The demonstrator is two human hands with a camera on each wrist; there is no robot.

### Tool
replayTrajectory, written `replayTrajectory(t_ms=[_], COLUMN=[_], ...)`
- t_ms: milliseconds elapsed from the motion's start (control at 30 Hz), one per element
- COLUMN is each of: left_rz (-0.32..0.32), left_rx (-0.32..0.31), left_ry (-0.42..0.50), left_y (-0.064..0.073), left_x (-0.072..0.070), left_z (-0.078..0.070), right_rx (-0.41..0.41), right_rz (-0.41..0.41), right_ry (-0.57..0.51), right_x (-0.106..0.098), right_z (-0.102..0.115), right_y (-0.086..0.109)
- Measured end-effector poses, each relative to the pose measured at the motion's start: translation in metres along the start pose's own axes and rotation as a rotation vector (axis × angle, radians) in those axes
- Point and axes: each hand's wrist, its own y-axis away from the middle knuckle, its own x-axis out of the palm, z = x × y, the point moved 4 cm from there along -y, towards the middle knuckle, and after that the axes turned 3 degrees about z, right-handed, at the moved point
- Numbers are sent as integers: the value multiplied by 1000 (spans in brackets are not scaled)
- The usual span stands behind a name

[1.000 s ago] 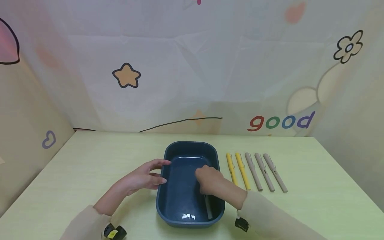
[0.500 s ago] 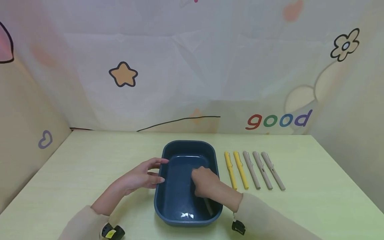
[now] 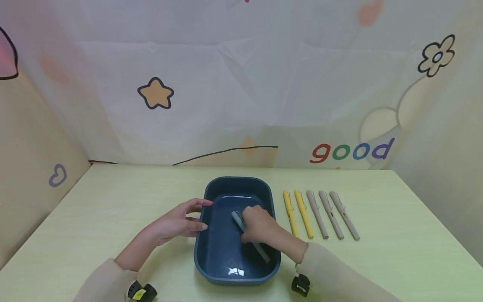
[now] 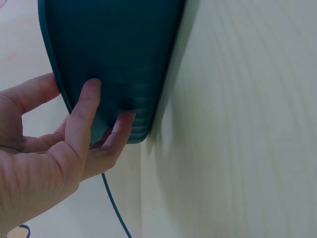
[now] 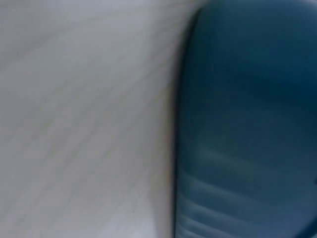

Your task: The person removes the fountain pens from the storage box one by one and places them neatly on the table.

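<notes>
In the head view my right hand (image 3: 260, 225) is inside the dark blue bin (image 3: 237, 280) and grips a grey-green pen (image 3: 261, 252). The pen slants, its upper end showing left of the knuckles and its lower end toward the front right of the bin. The fingertips are hidden under the hand. At the bin's left rim is my left hand (image 3: 177, 222), fingers spread and touching the side. The left wrist view shows its fingertips against the outer wall of the bin (image 4: 114, 49). The right wrist view holds only the bin's outer side (image 5: 247, 124), without the hand.
Right of the bin, two yellow pens (image 3: 290, 214) and several grey pens (image 3: 332, 214) lie in a row on the pale table (image 3: 143, 180). A printed cloth wall (image 3: 226, 96) stands behind the table, with side walls at left and right.
The pen's upper end has come into view left of my right hand, and its lower end has shifted up within the bin. My left hand stays at the rim.
</notes>
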Motion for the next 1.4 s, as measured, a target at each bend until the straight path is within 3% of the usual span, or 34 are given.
replayTrajectory(t_ms=[233,700,1200,1400], left_rz=[9,24,-14,-3], left_rx=[4,22,1,13], left_ry=[8,11,-16,-14], left_y=[2,3,-1,1], left_x=[-1,2,1,1], left_z=[0,-2,1,-1], right_rx=[-3,26,78,66], right_rz=[50,71,-11,-24], right_ry=[-103,-353,-579,-606], right_x=[-8,-17,-31,-38], right_z=[1,-7,-21,-31], right_y=[-1,6,15,20])
